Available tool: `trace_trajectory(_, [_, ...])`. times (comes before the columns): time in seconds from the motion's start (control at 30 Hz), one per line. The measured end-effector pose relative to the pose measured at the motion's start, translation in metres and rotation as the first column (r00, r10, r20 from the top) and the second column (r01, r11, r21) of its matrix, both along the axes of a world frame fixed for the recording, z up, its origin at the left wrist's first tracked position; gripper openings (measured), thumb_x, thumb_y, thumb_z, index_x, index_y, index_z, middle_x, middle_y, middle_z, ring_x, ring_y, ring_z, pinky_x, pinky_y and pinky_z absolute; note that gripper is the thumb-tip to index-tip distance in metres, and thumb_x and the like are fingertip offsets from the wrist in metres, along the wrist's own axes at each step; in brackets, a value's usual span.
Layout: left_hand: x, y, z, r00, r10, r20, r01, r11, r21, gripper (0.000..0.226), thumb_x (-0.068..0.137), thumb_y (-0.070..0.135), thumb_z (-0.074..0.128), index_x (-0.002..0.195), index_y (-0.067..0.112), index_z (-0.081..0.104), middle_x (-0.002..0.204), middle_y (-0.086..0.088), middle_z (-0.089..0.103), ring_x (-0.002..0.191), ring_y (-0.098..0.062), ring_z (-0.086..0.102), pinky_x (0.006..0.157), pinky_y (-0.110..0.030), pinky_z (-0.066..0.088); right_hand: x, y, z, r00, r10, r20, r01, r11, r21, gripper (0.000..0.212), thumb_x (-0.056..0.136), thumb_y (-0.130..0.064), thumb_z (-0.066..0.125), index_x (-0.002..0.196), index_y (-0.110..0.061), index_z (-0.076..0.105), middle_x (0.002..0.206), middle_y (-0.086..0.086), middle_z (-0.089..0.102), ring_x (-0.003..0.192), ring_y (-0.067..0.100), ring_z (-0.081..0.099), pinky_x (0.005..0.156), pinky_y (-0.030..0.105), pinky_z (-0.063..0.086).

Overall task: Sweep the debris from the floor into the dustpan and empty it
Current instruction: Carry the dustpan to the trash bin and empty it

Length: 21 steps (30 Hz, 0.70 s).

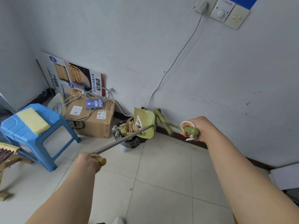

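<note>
Both hands are closed around long handles. Left hand (88, 162) grips the green end of the dustpan handle (123, 139), a grey rod running forward and rightward from it to the dustpan (146, 122). Right hand (196, 128) is wrapped around the green grip of the broom (163, 122), a white hanging loop showing above the fingers; the broom head lies ahead and to the left of that hand, against the base of the wall (210, 70).

Step in hand, as judged: emptying. The dustpan is tipped up on edge, its mouth turned toward the bin (131, 142), a small container lined with a black bag. Debris (131, 125), pale paper and cardboard scraps, sits heaped at the bin's mouth and touching the pan's lip; whether any remains inside the pan cannot be told.

Position relative to the hands: pan and bin lie ahead of the left hand, at the far end of its rod, and to the left of the right hand, roughly between the two. A cardboard box (95, 122) stands just beside the bin on its left.

Next move, as judged: a steeper tilt or shake from the left hand to clear the pan, keeping the lip over the bin so scraps do not spill onto the floor (161, 175).
</note>
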State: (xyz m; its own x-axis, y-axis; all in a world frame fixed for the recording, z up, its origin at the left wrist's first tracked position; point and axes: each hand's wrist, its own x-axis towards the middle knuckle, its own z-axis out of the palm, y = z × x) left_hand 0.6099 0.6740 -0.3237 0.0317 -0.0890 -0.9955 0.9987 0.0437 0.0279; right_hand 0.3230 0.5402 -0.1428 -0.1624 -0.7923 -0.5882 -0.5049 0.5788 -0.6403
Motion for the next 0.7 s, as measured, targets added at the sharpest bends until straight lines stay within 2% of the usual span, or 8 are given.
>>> trace_trajectory(0.1, [-0.005, -0.001, 0.002, 1.0, 0.006, -0.02, -0.006, 1.0, -0.016, 0.026, 0.101, 0.021, 0.043, 0.078, 0.01, 0.042, 0.069, -0.003, 0.045, 0.046, -0.004, 0.036, 0.052, -0.011, 0.043, 0.0, 0.001, 0.0, 1.0, 0.001, -0.007, -0.001, 1.0, 0.003, 0.007, 0.083, 0.002, 0.057, 0.077, -0.001, 0.057, 0.082, 0.02, 0.059, 0.052, 0.024, 0.06, 0.032, 0.014, 0.034])
trace_trajectory(0.2, [-0.004, -0.004, 0.004, 1.0, 0.019, -0.017, -0.02, 0.998, -0.054, 0.027, 0.102, 0.021, 0.041, 0.079, 0.007, 0.042, 0.067, 0.0, 0.042, 0.046, -0.003, 0.036, 0.048, -0.01, 0.039, 0.0, 0.003, -0.001, 1.0, -0.005, -0.001, 0.005, 1.0, 0.011, 0.013, 0.082, 0.002, 0.057, 0.07, -0.004, 0.055, 0.077, 0.019, 0.059, 0.038, 0.02, 0.059, 0.033, 0.014, 0.034])
trace_trajectory(0.3, [-0.003, 0.0, 0.004, 0.999, 0.045, -0.016, -0.046, 0.996, -0.074, 0.027, 0.103, 0.024, 0.041, 0.082, 0.006, 0.044, 0.068, 0.0, 0.043, 0.047, -0.003, 0.036, 0.064, -0.006, 0.044, -0.001, 0.003, -0.003, 0.998, -0.033, 0.049, 0.033, 0.999, 0.017, 0.014, 0.084, 0.003, 0.056, 0.071, -0.003, 0.055, 0.077, 0.018, 0.059, 0.032, 0.018, 0.057, 0.031, 0.014, 0.035])
trace_trajectory(0.47, [-0.002, 0.017, -0.007, 0.991, 0.107, -0.077, -0.114, 0.99, -0.089, 0.023, 0.103, 0.027, 0.039, 0.107, 0.006, 0.044, 0.068, 0.003, 0.043, 0.047, -0.002, 0.036, 0.046, -0.009, 0.038, -0.004, 0.005, -0.001, 1.0, -0.008, -0.011, 0.008, 1.0, 0.003, 0.008, 0.083, 0.002, 0.056, 0.077, -0.003, 0.056, 0.084, 0.019, 0.059, 0.049, 0.022, 0.06, 0.032, 0.014, 0.033])
trace_trajectory(0.53, [-0.007, 0.02, -0.006, 0.984, 0.15, -0.095, -0.159, 0.983, -0.096, 0.021, 0.104, 0.028, 0.038, 0.107, 0.008, 0.044, 0.071, 0.005, 0.045, 0.051, -0.002, 0.039, 0.046, -0.009, 0.039, -0.004, 0.006, 0.001, 1.0, -0.006, -0.01, 0.007, 1.0, 0.001, 0.007, 0.083, 0.002, 0.057, 0.076, -0.003, 0.057, 0.083, 0.019, 0.059, 0.049, 0.022, 0.059, 0.032, 0.014, 0.033])
trace_trajectory(0.6, [-0.014, 0.015, 0.001, 0.979, 0.177, -0.098, -0.188, 0.976, -0.114, 0.023, 0.104, 0.029, 0.039, 0.099, 0.008, 0.046, 0.073, 0.005, 0.044, 0.054, -0.003, 0.04, 0.044, -0.012, 0.04, -0.004, 0.007, 0.001, 1.0, 0.001, -0.007, -0.001, 1.0, 0.004, 0.009, 0.082, 0.002, 0.057, 0.075, -0.003, 0.057, 0.082, 0.019, 0.059, 0.05, 0.022, 0.059, 0.032, 0.014, 0.033])
trace_trajectory(0.67, [-0.018, 0.006, 0.009, 0.983, 0.159, -0.09, -0.17, 0.977, -0.127, 0.025, 0.105, 0.029, 0.039, 0.093, 0.009, 0.046, 0.072, 0.005, 0.043, 0.053, -0.004, 0.039, 0.039, -0.014, 0.038, -0.004, 0.008, 0.001, 1.0, -0.003, -0.001, 0.003, 1.0, 0.009, 0.01, 0.083, 0.002, 0.057, 0.074, -0.003, 0.056, 0.082, 0.019, 0.059, 0.051, 0.023, 0.059, 0.032, 0.014, 0.034])
trace_trajectory(0.7, [-0.019, 0.004, 0.012, 0.985, 0.149, -0.086, -0.159, 0.978, -0.134, 0.023, 0.105, 0.029, 0.039, 0.096, 0.01, 0.047, 0.071, 0.005, 0.043, 0.054, -0.004, 0.039, 0.037, -0.015, 0.037, -0.004, 0.008, 0.001, 1.0, -0.005, 0.009, 0.005, 1.0, 0.01, 0.01, 0.083, 0.002, 0.057, 0.075, -0.003, 0.056, 0.082, 0.019, 0.059, 0.051, 0.023, 0.059, 0.032, 0.014, 0.035])
